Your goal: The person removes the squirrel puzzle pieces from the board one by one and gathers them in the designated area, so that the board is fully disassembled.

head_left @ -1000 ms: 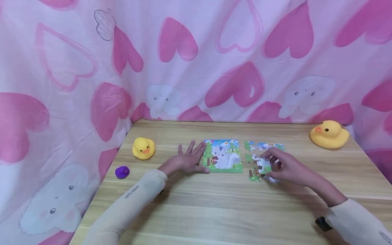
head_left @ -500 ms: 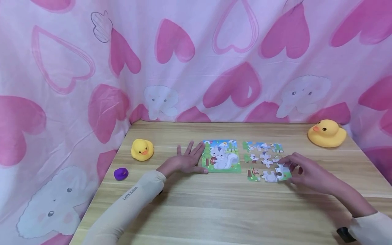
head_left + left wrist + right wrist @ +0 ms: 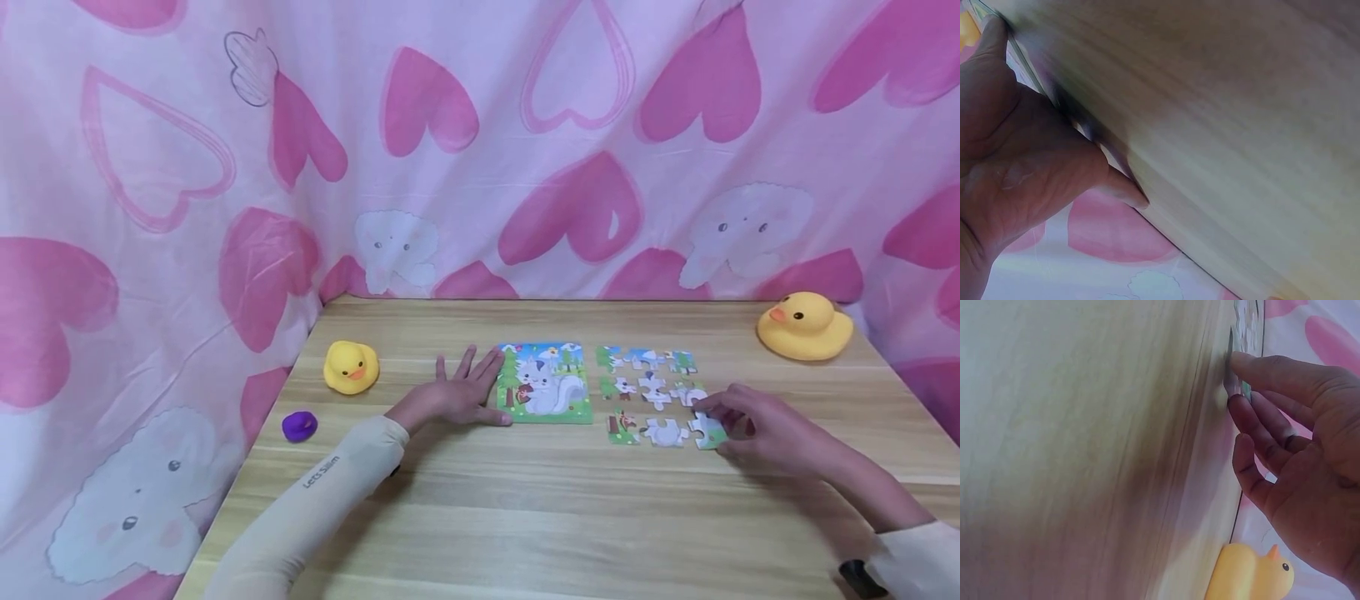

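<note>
My right hand (image 3: 772, 429) pinches a jigsaw puzzle piece (image 3: 706, 433) between thumb and fingers, at the near right corner of a loose grid of pieces. In the right wrist view the piece (image 3: 1231, 375) shows edge-on, close over the table. The other puzzle pieces (image 3: 654, 390) lie in three spaced rows with squirrel picture parts on them. Left of them is a square squirrel picture board (image 3: 546, 385). My left hand (image 3: 459, 397) rests with spread, straight fingers at this board's left edge, its thumb near the lower corner.
A yellow rubber duck (image 3: 351, 367) and a small purple duck (image 3: 300, 426) stand at the table's left side. At the back right sits a larger yellow duck (image 3: 806, 327). A pink heart-patterned curtain (image 3: 465, 167) hangs behind the wooden table (image 3: 510, 517).
My right hand has carried the puzzle piece from over the middle of the grid rightward and down to the near right corner. My left hand has stayed in place.
</note>
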{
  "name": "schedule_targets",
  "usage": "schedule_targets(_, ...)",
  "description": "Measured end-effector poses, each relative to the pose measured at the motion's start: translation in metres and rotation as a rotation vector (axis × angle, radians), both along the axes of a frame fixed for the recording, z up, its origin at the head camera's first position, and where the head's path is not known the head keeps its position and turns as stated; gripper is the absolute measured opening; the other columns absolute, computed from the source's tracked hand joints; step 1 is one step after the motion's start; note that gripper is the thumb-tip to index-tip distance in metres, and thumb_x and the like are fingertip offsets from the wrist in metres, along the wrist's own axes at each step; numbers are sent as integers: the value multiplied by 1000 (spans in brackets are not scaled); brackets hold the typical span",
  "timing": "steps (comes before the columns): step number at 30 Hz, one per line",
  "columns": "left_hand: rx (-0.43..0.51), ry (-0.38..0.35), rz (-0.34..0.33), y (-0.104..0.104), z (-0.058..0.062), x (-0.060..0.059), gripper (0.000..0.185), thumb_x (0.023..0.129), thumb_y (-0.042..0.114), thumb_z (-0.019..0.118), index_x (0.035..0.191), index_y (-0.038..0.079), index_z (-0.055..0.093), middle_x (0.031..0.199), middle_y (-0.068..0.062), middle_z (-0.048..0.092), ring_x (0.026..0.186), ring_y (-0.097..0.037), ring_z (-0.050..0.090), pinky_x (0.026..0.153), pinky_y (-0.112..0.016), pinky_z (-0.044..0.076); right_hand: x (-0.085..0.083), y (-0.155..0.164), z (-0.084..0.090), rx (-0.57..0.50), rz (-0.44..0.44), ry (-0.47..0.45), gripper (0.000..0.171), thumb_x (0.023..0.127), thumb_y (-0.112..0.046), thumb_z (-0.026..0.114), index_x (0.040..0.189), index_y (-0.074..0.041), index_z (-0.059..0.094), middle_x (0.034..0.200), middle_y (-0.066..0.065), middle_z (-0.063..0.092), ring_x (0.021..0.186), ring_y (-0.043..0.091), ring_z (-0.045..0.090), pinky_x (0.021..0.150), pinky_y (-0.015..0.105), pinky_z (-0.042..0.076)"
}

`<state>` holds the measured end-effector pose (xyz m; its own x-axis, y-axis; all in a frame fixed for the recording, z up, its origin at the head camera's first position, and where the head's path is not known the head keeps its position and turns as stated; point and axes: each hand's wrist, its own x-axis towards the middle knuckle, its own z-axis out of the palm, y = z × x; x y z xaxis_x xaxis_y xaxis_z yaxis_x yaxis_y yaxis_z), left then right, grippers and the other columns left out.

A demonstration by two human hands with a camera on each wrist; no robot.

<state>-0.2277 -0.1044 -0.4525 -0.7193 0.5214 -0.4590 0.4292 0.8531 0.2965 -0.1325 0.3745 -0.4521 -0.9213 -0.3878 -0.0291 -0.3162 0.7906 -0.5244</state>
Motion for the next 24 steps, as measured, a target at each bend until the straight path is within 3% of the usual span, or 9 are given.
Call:
schedule_targets(12,26,-2,11,2,-4,2,116,95,78,56,170,22,-12,179,4,-20,164,-37,-24,119,-81,-16,2,2,-1,45,-24,-97,60,78,-15,92,134,-16,72,107,-3,64,90,3,55,73,19,54)
schedule_targets(24,88,22,39,2,5,7,116,94,72,63,171,19,-5,180,0,-13,165,-39,-19,120,-81,-15,1,0,1,62,13,-65,62,77,-20,93,135,-16,71,111,-2,65,89,0,58,73,20,57)
